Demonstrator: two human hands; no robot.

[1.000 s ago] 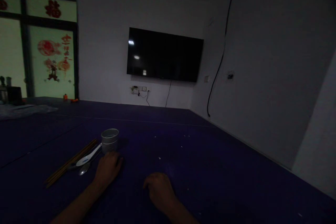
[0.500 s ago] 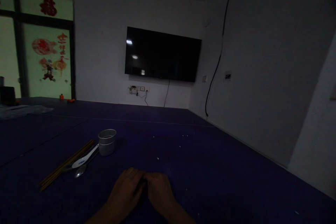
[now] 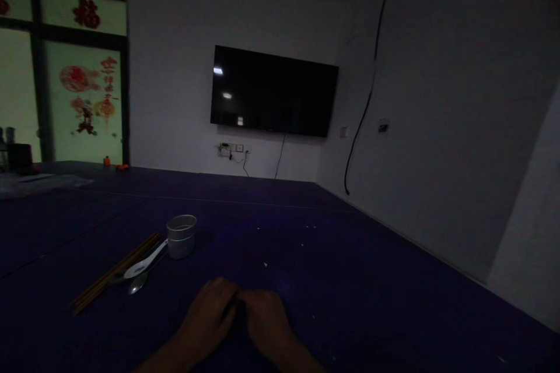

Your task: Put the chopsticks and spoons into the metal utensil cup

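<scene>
My left hand point(image 3: 210, 312) and my right hand point(image 3: 268, 319) rest together on the dark blue tabletop point(image 3: 376, 280), touching at the fingers. Both have curled fingers, with the tips turned under and partly hidden; no held object shows. Ahead and to the left of them stands a grey metal cup point(image 3: 181, 240), upright. Beside it lie a white spoon point(image 3: 142, 266) with a blue mark in its bowl, a metal spoon point(image 3: 138, 283), and a bundle of brown chopsticks point(image 3: 114, 273). Another dark metal utensil is partly covered by the white spoon.
Small white scraps point(image 3: 265, 264) dot the tabletop. Clear plastic sheeting point(image 3: 52, 183) lies at the far left, near small orange objects point(image 3: 122, 167). A television point(image 3: 275, 91) hangs on the back wall. A black cable point(image 3: 364, 106) runs down the right wall to the table's edge.
The whole view has shifted slightly, so things sit a little further right. Both hands stay together in nearly the same pose, and the cup and utensils have not moved on the table.
</scene>
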